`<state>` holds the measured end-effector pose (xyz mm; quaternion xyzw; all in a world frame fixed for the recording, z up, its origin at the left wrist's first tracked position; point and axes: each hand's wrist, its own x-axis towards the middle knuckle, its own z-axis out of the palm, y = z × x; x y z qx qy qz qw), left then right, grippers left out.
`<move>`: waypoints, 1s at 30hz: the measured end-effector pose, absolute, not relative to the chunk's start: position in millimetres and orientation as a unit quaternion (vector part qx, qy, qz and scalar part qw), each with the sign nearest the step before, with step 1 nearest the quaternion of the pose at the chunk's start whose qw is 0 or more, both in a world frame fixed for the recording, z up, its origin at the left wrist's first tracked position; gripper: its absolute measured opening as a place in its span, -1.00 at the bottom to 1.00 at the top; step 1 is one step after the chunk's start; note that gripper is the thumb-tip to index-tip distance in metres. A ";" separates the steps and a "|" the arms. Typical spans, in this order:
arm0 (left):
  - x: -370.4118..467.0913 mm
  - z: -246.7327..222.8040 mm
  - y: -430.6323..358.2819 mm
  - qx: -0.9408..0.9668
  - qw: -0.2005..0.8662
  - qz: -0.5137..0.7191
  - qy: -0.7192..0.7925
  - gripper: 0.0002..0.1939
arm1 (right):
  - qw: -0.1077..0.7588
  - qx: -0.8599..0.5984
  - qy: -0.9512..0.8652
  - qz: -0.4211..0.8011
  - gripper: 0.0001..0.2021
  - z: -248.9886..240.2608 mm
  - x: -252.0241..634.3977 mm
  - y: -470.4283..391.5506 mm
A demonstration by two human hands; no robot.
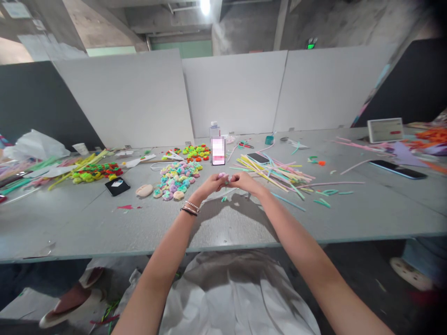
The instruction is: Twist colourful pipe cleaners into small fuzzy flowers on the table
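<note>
Just above the table, my left hand (pixel 210 184) and my right hand (pixel 242 182) meet, their fingers closed on a small pale-lilac coiled pipe cleaner (pixel 222 176). The fingers hide most of its shape. To the left of my left hand lies a heap of pastel coiled pipe cleaner pieces (pixel 177 178). Straight pastel pipe cleaners (pixel 275 172) spread out in a loose pile to the right of my right hand. A few short green scraps (pixel 224 199) lie on the table below my hands.
An upright phone (pixel 218 151) with a lit screen stands before a bottle (pixel 214 125). Red-handled scissors (pixel 245 145) lie behind it. Another phone (pixel 257 158) touches the straight pile. A black square case (pixel 118 186) and green-red coils (pixel 98 171) are at left, a dark phone (pixel 398 169) at right.
</note>
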<state>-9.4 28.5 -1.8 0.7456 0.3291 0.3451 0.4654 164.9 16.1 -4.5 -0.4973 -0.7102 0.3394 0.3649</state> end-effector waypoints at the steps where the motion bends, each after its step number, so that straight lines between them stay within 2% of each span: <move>1: -7.9 -2.2 27.7 0.736 0.470 0.359 0.329 -0.51 | 0.373 -0.508 -0.707 0.321 -0.68 -6.5 162.8 17.5; 6: 6.9 -7.1 21.5 0.657 0.520 0.438 0.325 -0.48 | 0.449 -0.555 -0.674 0.192 -0.74 -19.6 151.8 24.2; 9: 15.2 -11.3 19.7 0.614 0.547 0.480 0.306 -0.47 | 0.481 -0.552 -0.658 0.176 -0.78 -23.7 148.1 25.2; 11: 17.3 -13.1 20.2 0.605 0.547 0.496 0.297 -0.47 | 0.483 -0.550 -0.649 0.208 -0.80 -23.1 146.4 24.2; 16: 14.9 -13.0 22.2 0.622 0.515 0.496 0.318 -0.49 | 0.438 -0.512 -0.592 0.442 -0.81 -14.1 144.6 16.8; 19: 14.7 -11.9 22.2 0.634 0.501 0.491 0.326 -0.49 | 0.426 -0.493 -0.541 0.532 -0.80 -8.5 146.3 12.5; 24: 14.7 -12.7 23.7 0.681 0.430 0.482 0.345 -0.50 | 0.413 -0.472 -0.502 0.595 -0.81 -2.9 150.4 10.0; 30: 11.7 -19.8 30.2 0.715 0.317 0.494 0.380 -0.54 | 0.456 -0.440 -0.499 0.591 -0.83 -0.6 151.7 11.7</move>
